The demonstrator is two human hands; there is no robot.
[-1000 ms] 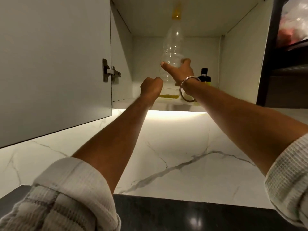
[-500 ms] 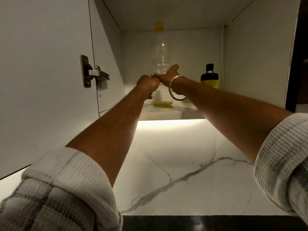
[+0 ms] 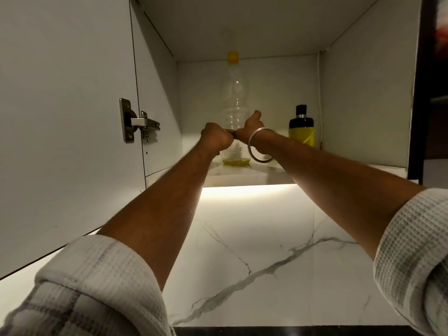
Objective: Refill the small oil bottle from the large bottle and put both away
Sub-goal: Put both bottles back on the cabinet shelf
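The large clear bottle [image 3: 233, 93] has a yellow cap and a thin layer of yellow oil at its bottom. It stands upright on the cabinet shelf [image 3: 244, 177]. My right hand [image 3: 251, 127], with a metal bangle on the wrist, is wrapped around the bottle's middle, thumb up. My left hand [image 3: 215, 139] is a closed fist pressed against the bottle's lower left and touches the right hand's fingers. The small oil bottle [image 3: 301, 129], with a black top and yellow body, stands alone at the shelf's right, apart from both hands.
The open cabinet door [image 3: 65, 117] with its metal hinge [image 3: 138, 123] hangs close on the left. The cabinet's right wall [image 3: 363, 105] is just beyond the small bottle. A lit white marble backsplash [image 3: 254, 251] lies below the shelf.
The large bottle went from raised at the shelf's front edge to standing further in on the shelf. Both hands moved inward with it and now touch each other.
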